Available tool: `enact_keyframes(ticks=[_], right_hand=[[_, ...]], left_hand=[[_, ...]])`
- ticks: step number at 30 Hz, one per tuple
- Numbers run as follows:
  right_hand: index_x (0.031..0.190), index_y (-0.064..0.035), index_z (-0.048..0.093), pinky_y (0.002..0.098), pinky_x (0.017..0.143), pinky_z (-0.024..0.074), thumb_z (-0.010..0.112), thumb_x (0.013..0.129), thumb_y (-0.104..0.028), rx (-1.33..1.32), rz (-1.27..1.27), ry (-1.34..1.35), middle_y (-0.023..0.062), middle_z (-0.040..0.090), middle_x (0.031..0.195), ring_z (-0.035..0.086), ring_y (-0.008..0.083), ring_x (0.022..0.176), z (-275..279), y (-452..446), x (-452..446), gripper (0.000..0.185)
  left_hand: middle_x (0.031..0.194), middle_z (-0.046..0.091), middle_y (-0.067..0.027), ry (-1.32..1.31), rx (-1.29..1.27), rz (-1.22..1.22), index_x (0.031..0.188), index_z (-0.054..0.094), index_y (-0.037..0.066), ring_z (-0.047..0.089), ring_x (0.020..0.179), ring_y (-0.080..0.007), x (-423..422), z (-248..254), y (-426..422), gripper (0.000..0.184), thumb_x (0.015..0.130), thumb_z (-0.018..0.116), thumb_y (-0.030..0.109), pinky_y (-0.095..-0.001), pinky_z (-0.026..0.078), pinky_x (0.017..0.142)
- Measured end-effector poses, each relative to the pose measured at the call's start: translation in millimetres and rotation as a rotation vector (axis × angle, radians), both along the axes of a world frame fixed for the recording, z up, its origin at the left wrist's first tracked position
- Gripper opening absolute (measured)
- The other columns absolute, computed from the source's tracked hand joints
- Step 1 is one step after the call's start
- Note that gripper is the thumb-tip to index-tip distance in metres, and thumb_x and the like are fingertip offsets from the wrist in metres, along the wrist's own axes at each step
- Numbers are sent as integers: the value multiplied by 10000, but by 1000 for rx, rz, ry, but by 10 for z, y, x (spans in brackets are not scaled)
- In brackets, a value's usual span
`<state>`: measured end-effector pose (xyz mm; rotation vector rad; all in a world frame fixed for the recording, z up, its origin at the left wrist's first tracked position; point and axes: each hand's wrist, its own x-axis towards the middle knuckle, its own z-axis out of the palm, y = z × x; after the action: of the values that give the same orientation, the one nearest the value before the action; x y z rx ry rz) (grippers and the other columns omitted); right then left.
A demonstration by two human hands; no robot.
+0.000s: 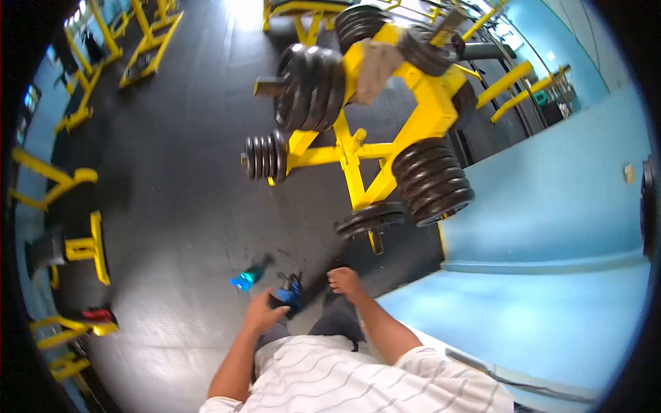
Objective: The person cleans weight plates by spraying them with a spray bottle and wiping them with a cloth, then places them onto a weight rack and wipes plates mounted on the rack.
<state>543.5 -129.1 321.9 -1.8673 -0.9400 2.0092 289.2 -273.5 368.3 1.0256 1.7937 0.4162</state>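
My left hand is at the lower middle, thumb spread away from the fingers, and I see nothing held in it. Just beyond the thumb, a blue and black item lies low near my feet; its kind is unclear, and I cannot tell whether the hand touches it. A teal bottle is on the floor to the left of it. My right hand hangs in front of my right leg with its fingers curled in, and nothing sticks out of it. Both hands are apart from the weight rack.
A yellow weight rack loaded with black plates stands ahead, a greyish cloth draped on its top. A light blue wall runs along the right. Yellow gym machines line the left over black rubber flooring.
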Motion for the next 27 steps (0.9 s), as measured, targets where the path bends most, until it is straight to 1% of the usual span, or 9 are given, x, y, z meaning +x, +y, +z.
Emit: enact_keyframes(ticks=[4, 8, 11, 16, 18, 20, 23, 25, 27], right_hand=[[888, -46, 627, 287, 594, 475, 719, 787, -183, -89, 279, -224, 15, 616, 756, 568, 120, 662, -486, -437, -579, 194], [974, -35, 594, 259, 678, 461, 742, 745, -121, -186, 240, -171, 17, 601, 779, 539, 105, 709, -2205, -934, -644, 286], [1157, -30, 549, 400, 868, 467, 739, 729, -239, 98, 661, -423, 206, 605, 1056, 593, 321, 1002, -3325, -1217, -619, 513], [1344, -113, 373, 470, 874, 454, 808, 644, -342, 474, 994, -549, 221, 503, 1135, 516, 411, 1056, -4783, -1529, -681, 856], [1354, -155, 364, 472, 840, 472, 835, 609, -333, 447, 965, -582, 215, 494, 1131, 512, 401, 1065, -5112, -1582, -848, 899], [1160, -94, 491, 438, 811, 480, 780, 637, -222, 381, 972, -546, 201, 560, 1007, 557, 388, 971, -5468, -1673, -799, 611], [867, -38, 562, 419, 711, 485, 653, 601, -118, 98, 918, -395, 209, 627, 844, 613, 389, 843, -5255, -1644, -738, 292], [874, -25, 552, 404, 685, 485, 637, 590, -106, -28, 919, -300, 199, 618, 830, 615, 350, 778, -4614, -1598, -675, 307], [930, -14, 567, 368, 649, 474, 634, 604, -81, -258, 635, -142, 99, 594, 782, 584, 221, 722, -3706, -1515, -626, 339]], left_hand=[[1199, 531, -236, 95, -251, 302, 1301, 432, -34, 488, 1165, -347, -438, -999, -826, 858, 661, 775, 426, -399, 408, 975], [1255, 464, -241, 111, -486, 537, 1352, 363, -8, 454, 1194, -356, -617, -2198, -1165, 983, 623, 792, 493, -426, 409, 977], [1338, 341, -276, 79, -575, 661, 1414, 255, 37, 420, 1216, -406, -634, -3347, -1203, 1114, 581, 819, 515, -468, 398, 990], [1454, 62, -320, 147, -403, 1050, 1457, -16, 43, 238, 1322, -455, -619, -4926, -1081, 1367, 516, 862, 506, -496, 274, 1080], [1445, 141, -310, 161, -386, 1132, 1449, -21, 22, 287, 1309, -436, -745, -5245, -880, 1348, 538, 849, 500, -464, 314, 1058], [1153, 554, -219, 337, -253, 1120, 1369, 291, 9, 599, 994, -327, -857, -5483, -736, 993, 625, 828, 389, -414, 509, 799], [1044, 619, -216, 217, -324, 980, 1169, 520, 4, 603, 992, -354, -1089, -5474, -763, 623, 698, 745, 343, -430, 471, 823], [877, 639, -198, 377, -260, 806, 965, 597, 19, 616, 859, -382, -985, -5049, -837, 348, 743, 688, 271, -452, 477, 748], [950, 603, -225, 456, -87, 654, 1034, 553, 32, 587, 888, -418, -808, -4435, -972, 354, 782, 642, 264, -474, 470, 771]])
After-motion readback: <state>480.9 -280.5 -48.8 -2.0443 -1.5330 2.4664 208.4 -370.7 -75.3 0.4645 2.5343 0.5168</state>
